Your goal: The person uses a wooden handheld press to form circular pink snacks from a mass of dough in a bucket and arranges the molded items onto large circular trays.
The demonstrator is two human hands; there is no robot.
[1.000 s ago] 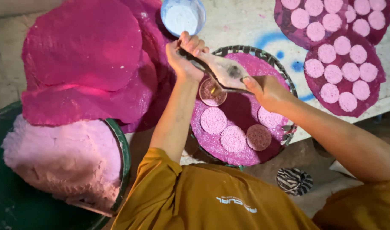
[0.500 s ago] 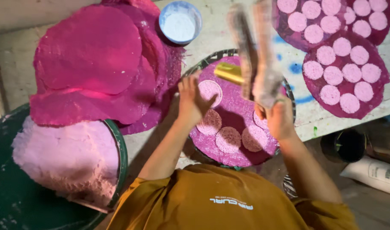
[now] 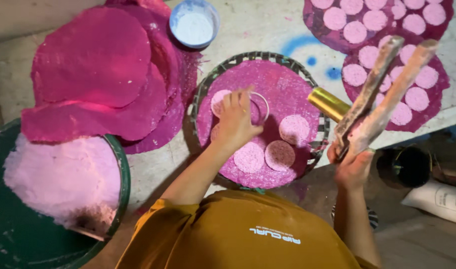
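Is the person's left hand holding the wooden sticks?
No: the left hand rests on the metal ring on the pink tray, while the right hand grips the wooden sticks.

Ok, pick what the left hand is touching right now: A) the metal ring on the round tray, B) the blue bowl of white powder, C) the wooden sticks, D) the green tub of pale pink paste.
A: the left hand rests on the metal ring over the magenta sheet in the round tray; the right hand holds the wooden sticks.

My left hand [image 3: 235,122] has dropped onto the ring mould [image 3: 258,105] at frame centre, while my right hand [image 3: 352,167] has swung the wooden paddles [image 3: 382,94] and brass tube [image 3: 328,104] out to the right
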